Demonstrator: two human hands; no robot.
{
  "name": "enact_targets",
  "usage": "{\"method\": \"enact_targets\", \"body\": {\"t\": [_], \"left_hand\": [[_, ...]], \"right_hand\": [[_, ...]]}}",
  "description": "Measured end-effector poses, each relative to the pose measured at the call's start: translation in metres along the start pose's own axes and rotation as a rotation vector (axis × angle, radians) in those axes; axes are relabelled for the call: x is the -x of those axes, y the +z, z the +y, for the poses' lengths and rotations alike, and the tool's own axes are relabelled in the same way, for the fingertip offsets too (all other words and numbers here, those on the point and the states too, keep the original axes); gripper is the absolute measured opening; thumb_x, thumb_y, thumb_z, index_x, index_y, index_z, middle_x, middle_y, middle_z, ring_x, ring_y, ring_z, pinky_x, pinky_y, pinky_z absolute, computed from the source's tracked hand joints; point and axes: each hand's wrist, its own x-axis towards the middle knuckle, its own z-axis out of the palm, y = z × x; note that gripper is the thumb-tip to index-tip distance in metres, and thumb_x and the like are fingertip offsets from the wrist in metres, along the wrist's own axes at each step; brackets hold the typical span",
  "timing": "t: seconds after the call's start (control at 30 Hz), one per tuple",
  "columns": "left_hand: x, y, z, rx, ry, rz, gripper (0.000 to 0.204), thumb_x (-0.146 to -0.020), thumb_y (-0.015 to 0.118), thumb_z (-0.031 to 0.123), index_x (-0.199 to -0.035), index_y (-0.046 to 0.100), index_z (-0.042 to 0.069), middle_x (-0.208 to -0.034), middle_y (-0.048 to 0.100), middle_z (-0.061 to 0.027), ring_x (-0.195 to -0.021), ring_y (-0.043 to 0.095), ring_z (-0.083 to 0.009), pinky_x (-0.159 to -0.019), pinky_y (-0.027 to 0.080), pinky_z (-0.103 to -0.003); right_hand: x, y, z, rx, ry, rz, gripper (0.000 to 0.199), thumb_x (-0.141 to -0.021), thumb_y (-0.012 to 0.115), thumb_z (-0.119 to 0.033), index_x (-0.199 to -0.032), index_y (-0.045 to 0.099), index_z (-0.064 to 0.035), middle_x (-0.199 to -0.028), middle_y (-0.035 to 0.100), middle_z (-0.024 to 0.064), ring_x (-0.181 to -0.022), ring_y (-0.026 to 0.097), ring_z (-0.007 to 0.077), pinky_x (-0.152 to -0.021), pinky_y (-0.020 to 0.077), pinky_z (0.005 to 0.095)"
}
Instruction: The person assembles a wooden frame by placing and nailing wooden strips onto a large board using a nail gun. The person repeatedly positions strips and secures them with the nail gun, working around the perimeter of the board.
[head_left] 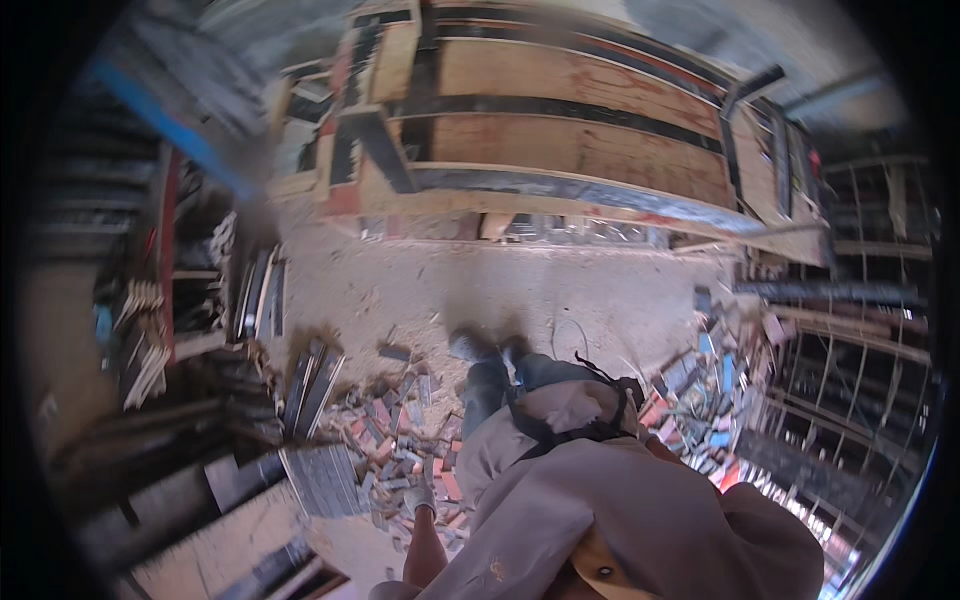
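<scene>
Pile of scrap blocks (405,440) lies on the floor at lower centre-left: short red, grey and blue-ish offcuts, jumbled, no common direction, though the heap as a whole runs roughly up-down in frame, from near the feet (488,347) to the bottom edge. Beside it on the left, a grey ribbed panel (322,478) lies flat, long axis tilted slightly left of vertical; above that, dark planks (312,385) lean the same way.

Floor (450,285) is bare sandy dirt w/ debris, outdoors or semi-open, strong sun. Big timber formwork (570,130) w/ black bands spans the top. Second rubble heap (700,390) at right, rebar cage (860,360) beyond it. Stacked boards and slats (150,340) on the left.

Left hand (418,497), gloved in light grey, hangs down at the lower edge of the scrap pile, forearm bare and near vertical, fingers pointing at the blocks; looks loosely curled, prob. empty, but blur means I can't tell for sure. Right hand not visible, hidden behind the torso in grey-brown clothing (600,500).
</scene>
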Motion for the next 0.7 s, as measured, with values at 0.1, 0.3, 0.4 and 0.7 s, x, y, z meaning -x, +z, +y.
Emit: {"method": "enact_targets", "body": {"t": [0.1, 0.3, 0.4, 0.7], "left_hand": [[0.003, 0.026, -0.018, 0.641, -0.102, -0.062, 0.043, -0.099, 0.066, 0.041, -0.095, 0.068, -0.002, -0.091, 0.072, -0.0114, -0.067, 0.069, -0.0226, -0.056, 0.056, -0.038], [0.074, 0.047, 0.083, 0.110, 0.532, 0.127, 0.033, -0.100, 0.061, 0.027, -0.104, 0.071, -0.004, -0.094, 0.072, -0.0140, -0.080, 0.065, -0.0216, -0.076, 0.051, -0.037], [0.116, 0.026, 0.095, 0.297, 0.573, 0.187, 0.027, -0.099, 0.062, 0.023, -0.106, 0.072, -0.001, -0.094, 0.073, -0.0128, -0.085, 0.066, -0.0217, -0.079, 0.051, -0.037], [0.005, 0.072, -0.025, -0.379, 0.492, -0.032, 0.092, -0.094, 0.064, 0.059, -0.152, 0.038, -0.007, -0.137, 0.059, -0.0308, -0.122, 0.060, -0.0423, -0.110, 0.042, -0.048]], "right_hand": [[-0.017, -0.016, 0.002, 0.191, -0.144, -0.034, 0.034, -0.091, 0.065, -0.037, -0.097, 0.076, -0.0049, -0.092, 0.072, 0.0201, -0.088, 0.072, 0.0316, -0.071, 0.0557, 0.0462], [-0.103, -0.039, 0.020, 0.544, -0.482, 0.030, 0.032, -0.088, 0.063, -0.032, -0.097, 0.077, -0.0050, -0.096, 0.075, 0.0255, -0.093, 0.075, 0.0359, -0.072, 0.0555, 0.0488], [-0.036, -0.039, -0.064, -0.264, -0.079, 0.070, 0.031, -0.075, 0.072, -0.015, -0.088, 0.071, 0.0140, -0.082, 0.073, 0.0194, -0.074, 0.071, 0.0248, -0.061, 0.0497, 0.0417], [0.012, -0.036, -0.050, -0.133, -0.189, 0.235, 0.038, -0.073, 0.080, -0.030, -0.084, 0.076, 0.0056, -0.081, 0.075, 0.0207, -0.075, 0.076, 0.0309, -0.063, 0.0560, 0.0432]]}}
